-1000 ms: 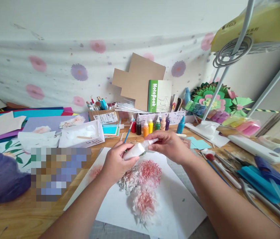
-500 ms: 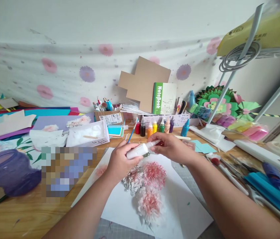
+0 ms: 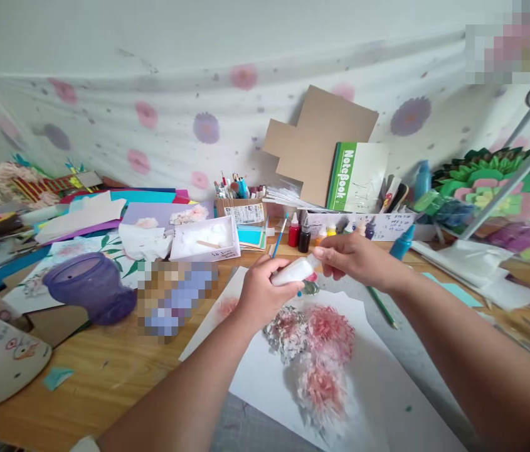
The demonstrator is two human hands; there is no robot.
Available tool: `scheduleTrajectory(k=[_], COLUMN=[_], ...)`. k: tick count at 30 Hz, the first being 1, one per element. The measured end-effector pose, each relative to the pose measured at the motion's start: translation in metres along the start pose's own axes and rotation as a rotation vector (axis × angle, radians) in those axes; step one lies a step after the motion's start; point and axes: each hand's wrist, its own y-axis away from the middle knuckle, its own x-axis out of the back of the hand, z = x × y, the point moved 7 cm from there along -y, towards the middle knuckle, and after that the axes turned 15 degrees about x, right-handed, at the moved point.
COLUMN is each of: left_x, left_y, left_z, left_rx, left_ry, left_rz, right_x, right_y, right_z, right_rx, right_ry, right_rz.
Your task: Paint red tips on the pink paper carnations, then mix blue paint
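My left hand (image 3: pixel 262 289) is wrapped round a white squeeze bottle (image 3: pixel 293 272), which lies tilted with its narrow end up to the right. The fingers of my right hand (image 3: pixel 359 258) pinch the pale tip of that bottle. Below both hands is a white paper sheet (image 3: pixel 265 370). On it sit fluffy paper flowers: a grey-edged one (image 3: pixel 288 333), a red-pink one (image 3: pixel 333 329) and a white one with a pink centre (image 3: pixel 322 386). A small green piece (image 3: pixel 312 287) shows just under the bottle, partly hidden.
Paint bottles, including a red one (image 3: pixel 294 231) and a black one (image 3: pixel 305 235), stand behind my hands. A blue brush (image 3: pixel 278 237) and a green pencil (image 3: pixel 382 307) are close by. At left are a white box (image 3: pixel 206 242) and a purple pot (image 3: pixel 88 285).
The view has swung left, so the scene sits further right. My right fingers have moved out along the bottle's tip end. My left hand keeps its hold on the bottle.
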Motion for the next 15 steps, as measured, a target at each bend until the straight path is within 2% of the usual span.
scheduleTrajectory(k=[3,7,12,15], left_x=[0.001,0.003,-0.001,0.008], left_y=[-0.002,-0.004,-0.009,-0.015], left_z=[-0.003,-0.008,-0.019,-0.023], left_rx=[0.037,0.07,0.135,0.141], left_ry=[0.039,0.099,0.226,0.269], left_rz=[-0.023,-0.016,-0.074,0.008], right_x=[-0.003,-0.003,-0.009,0.002], right_y=[-0.007,-0.016,-0.024,-0.032], right_z=[-0.003,-0.002,-0.012,-0.015], right_rx=[0.036,0.018,0.025,-0.012], right_ry=[-0.067,0.1,0.127,0.223], right_rz=[-0.025,-0.013,-0.024,0.011])
